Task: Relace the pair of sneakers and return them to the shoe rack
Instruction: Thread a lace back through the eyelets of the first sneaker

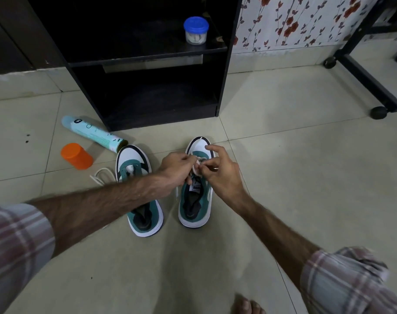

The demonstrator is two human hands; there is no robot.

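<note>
Head-worn wide-angle view, facing forward and down, close above the floor [283, 132]

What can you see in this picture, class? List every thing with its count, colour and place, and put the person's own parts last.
sneakers: two, teal and white, side by side on the floor in front of the rack.
lace: one, white, pinched by both hands over the right-side sneaker.
loose lace: one, white, on the floor left of the left-side sneaker.
shoe rack: one, black, against the wall.
jar: one, clear with blue lid, on the rack shelf.
spray can: one, pale blue, lying left of the rack.
cap: one, orange, near the can.
wheeled frame: one, black, far right.
left hand: one, pinching the lace.
right hand: one, pinching the lace.
</note>
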